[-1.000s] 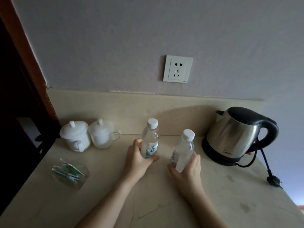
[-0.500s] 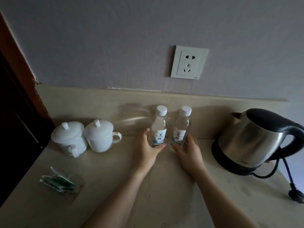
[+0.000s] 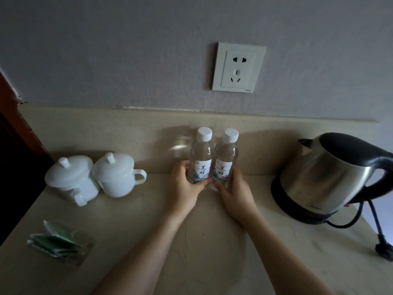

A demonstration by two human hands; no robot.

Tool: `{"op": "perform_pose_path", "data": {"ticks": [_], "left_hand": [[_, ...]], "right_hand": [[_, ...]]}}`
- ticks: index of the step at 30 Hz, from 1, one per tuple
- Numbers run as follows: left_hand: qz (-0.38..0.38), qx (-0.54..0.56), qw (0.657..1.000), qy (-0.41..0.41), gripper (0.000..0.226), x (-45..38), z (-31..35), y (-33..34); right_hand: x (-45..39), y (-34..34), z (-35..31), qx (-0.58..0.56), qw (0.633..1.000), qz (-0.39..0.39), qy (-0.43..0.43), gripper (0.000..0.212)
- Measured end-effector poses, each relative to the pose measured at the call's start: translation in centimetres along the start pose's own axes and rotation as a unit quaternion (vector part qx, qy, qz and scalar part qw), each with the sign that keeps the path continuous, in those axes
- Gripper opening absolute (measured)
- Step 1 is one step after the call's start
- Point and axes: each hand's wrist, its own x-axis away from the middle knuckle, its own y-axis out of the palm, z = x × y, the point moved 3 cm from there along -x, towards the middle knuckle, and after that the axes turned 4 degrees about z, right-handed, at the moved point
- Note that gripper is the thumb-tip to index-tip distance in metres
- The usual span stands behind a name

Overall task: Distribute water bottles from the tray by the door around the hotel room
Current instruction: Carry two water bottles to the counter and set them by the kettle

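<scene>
- Dim light falls on a beige stone table [image 3: 131,241] set against a grey wall, where a white wall socket [image 3: 238,68] sits above the low backsplash.
- Two clear water bottles with white caps stand upright side by side at the back of the table, touching or nearly so: the left bottle [image 3: 202,158] and the right bottle [image 3: 225,159].
- A person's left hand [image 3: 185,188] wraps the base of the left bottle, its grip closed on it, thumb across the front.
- Their right hand [image 3: 236,192] holds the lower part of the right bottle in the same closed grip.
- Two white lidded cups [image 3: 95,177] stand together to the left; the right one's handle points toward the bottles.
- To the right, well apart from the bottles, a steel electric kettle [image 3: 331,177] rests on its dark base, its cord trailing across the table.
- Near the front left corner lies a clear holder of green sachets [image 3: 57,243].
</scene>
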Motion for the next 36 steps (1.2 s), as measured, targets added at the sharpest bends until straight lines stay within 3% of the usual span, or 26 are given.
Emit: {"op": "perform_pose_path", "data": {"ticks": [11, 16, 19, 22, 25, 29, 32, 36], "left_hand": [[-0.008, 0.012, 0.998, -0.069, 0.056, 0.3, 0.0, 0.3], [0.032, -0.052, 0.991, -0.120, 0.093, 4.5, 2.4, -1.3], [0.107, -0.123, 0.986, -0.039, 0.056, 8.7, 6.3, -4.6], [0.196, -0.185, 0.963, 0.030, 0.038, 11.9, 10.7, -10.3], [0.277, -0.240, 0.929, 0.046, 0.032, 15.0, 14.7, -18.0], [0.352, -0.292, 0.889, 0.008, 0.025, 20.8, 18.2, -28.9], [0.426, -0.328, 0.843, -0.022, 0.020, 26.9, 19.9, -36.4], [0.511, -0.356, 0.775, -0.104, 0.021, 35.4, 21.2, -45.0]], "right_hand": [[-0.5, 0.4, 0.2, 0.016, 0.999, -0.015, -0.035, 0.049], [1.5, -1.0, -0.5, -0.062, 0.997, 0.028, 0.029, 0.083], [4.8, -1.0, -3.0, -0.098, 0.992, 0.067, -0.047, 0.062], [8.5, 0.8, -8.5, -0.140, 0.979, -0.014, -0.146, 0.041], [12.5, 2.7, -15.5, -0.182, 0.949, -0.119, -0.227, 0.033], [18.8, 5.7, -24.9, -0.223, 0.895, -0.219, -0.318, 0.035], [24.6, 8.5, -30.9, -0.249, 0.851, -0.302, -0.350, 0.041], [32.7, 12.6, -37.6, -0.277, 0.791, -0.403, -0.368, 0.031]]}}
